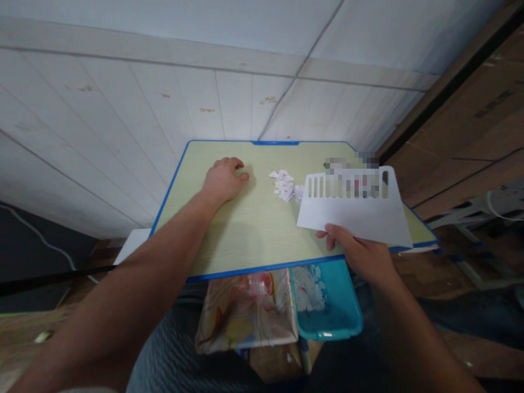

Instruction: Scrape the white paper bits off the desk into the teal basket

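Observation:
My right hand (356,248) grips the near edge of a white sheet (347,213), with the thumb on top. A row of narrow slots is cut along the sheet's far side. The sheet is tilted above the right part of a pale yellow table (254,229) with blue edging. My left hand (226,179) rests on the table's left half, fingers bent, thumb apart from them and nothing visible between. Between my hands lies a small heap of white paper scraps (284,186), partly behind the sheet's left edge.
Below the table's near edge sit a patterned, cloth-like lined container (233,322) and a turquoise plastic bin (344,311) with white scraps inside. A blurred patch covers things at the back right. A white panelled wall (188,103) with a cable stands behind; brown cardboard (462,125) is at right.

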Motion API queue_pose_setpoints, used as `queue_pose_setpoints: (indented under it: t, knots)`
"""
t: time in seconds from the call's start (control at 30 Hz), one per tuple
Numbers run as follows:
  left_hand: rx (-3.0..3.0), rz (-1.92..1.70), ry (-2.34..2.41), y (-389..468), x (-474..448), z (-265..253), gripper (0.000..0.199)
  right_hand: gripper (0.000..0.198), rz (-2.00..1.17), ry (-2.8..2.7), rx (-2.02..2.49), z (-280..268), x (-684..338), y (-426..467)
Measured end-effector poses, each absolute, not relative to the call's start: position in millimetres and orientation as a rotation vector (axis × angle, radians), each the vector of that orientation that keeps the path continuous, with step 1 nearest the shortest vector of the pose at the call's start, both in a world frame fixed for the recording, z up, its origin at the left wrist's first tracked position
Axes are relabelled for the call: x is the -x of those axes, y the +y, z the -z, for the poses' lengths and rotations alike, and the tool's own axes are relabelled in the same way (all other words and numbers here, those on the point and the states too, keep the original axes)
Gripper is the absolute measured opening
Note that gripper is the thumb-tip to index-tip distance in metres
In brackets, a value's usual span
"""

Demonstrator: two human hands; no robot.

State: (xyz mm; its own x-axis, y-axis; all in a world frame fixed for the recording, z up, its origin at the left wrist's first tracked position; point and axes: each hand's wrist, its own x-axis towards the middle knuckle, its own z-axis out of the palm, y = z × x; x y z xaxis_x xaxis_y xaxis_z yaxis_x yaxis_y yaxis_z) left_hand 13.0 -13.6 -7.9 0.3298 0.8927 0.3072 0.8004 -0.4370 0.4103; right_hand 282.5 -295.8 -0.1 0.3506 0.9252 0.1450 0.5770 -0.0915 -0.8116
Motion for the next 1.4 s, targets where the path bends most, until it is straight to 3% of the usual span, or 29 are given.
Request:
queue_pose_setpoints:
  t: [1.0,1.2,1.4]
  knots:
    - [-2.403,-0.718,1.561,-18,-14,4,0.045,0.049,-0.872,-1.282,1.613,-2,-244,-317]
    - [-2.42,-0.712,1.58,-18,-15,5,0.046,0.04,-0.962,-1.297,1.561,7,-256,-326]
    - [-2.423,-0.702,1.574,-15,-14,8,0.046,0.047,-0.968,-1.298,1.526,7,-263,-324]
